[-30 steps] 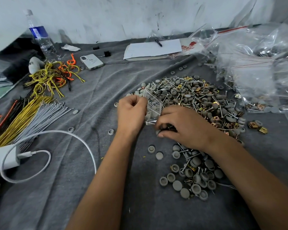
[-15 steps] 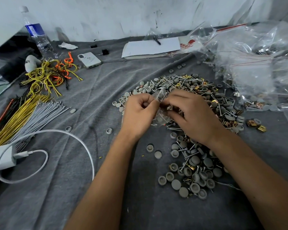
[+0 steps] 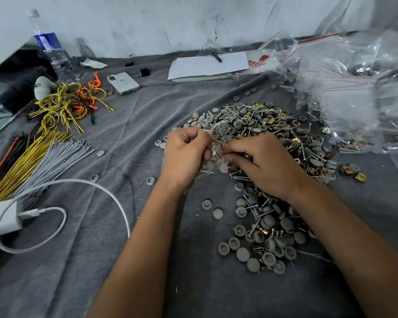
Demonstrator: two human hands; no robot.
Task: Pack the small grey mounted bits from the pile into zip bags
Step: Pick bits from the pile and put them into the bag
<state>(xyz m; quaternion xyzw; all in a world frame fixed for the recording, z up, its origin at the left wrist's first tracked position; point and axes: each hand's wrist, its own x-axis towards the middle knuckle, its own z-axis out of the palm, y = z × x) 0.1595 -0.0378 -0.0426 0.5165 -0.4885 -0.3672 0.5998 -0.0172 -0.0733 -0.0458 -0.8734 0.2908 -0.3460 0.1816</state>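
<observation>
Hands at work above grey cloth on table [image 3: 124, 260]: left hand [image 3: 186, 154] fisted, grip closed on clear zip bag [image 3: 216, 145]; right hand [image 3: 262, 164] at 3 o'clock of it, fingertips [image 3: 228, 149] pinching at bag's mouth, whether on bit or plastic cannot be told. Pile of grey mounted bits [image 3: 262, 125] spread from 12 to 5 o'clock of grips, shanks pointing every way, touching right hand's far side. Right hand nearer pile, palm down, wrist low; likely next reach rightward. Packed bags [image 3: 354, 92] heaped at 2 o'clock.
</observation>
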